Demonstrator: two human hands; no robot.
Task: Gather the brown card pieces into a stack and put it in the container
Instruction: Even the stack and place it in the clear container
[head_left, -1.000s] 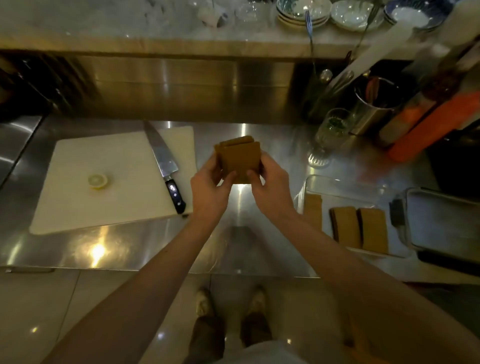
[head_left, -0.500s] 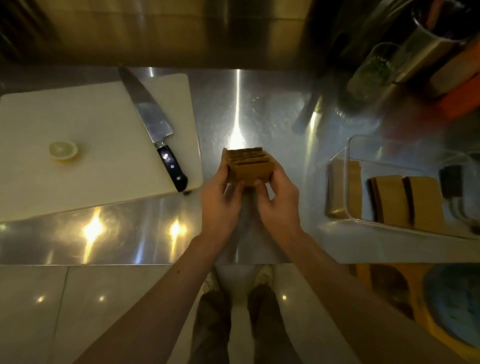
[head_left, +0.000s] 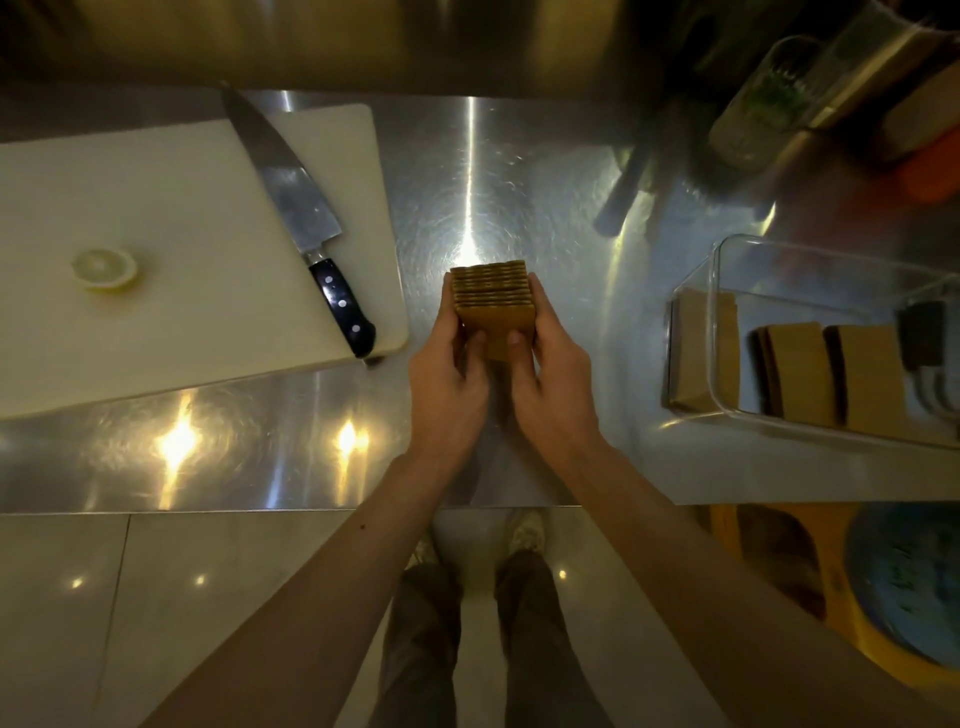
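Both hands hold one stack of brown card pieces (head_left: 493, 304) upright on edge over the middle of the steel counter. My left hand (head_left: 449, 379) grips its left side and my right hand (head_left: 553, 384) grips its right side, thumbs pressed on the near face. The several card edges show evenly on top. To the right stands a clear plastic container (head_left: 727, 332) with other brown card stacks (head_left: 800, 374) upright inside it; one more brown stack (head_left: 693, 353) shows at its left wall.
A white cutting board (head_left: 171, 249) lies at the left with a chef's knife (head_left: 306, 228) and a lemon half (head_left: 104, 267) on it. Glass jars and bottles (head_left: 763, 104) crowd the back right. The counter's front edge (head_left: 291, 512) runs just under my wrists.
The stack has come down from chest height toward the counter and now stands squared, with its edges level. The camera has tilted down and closer.
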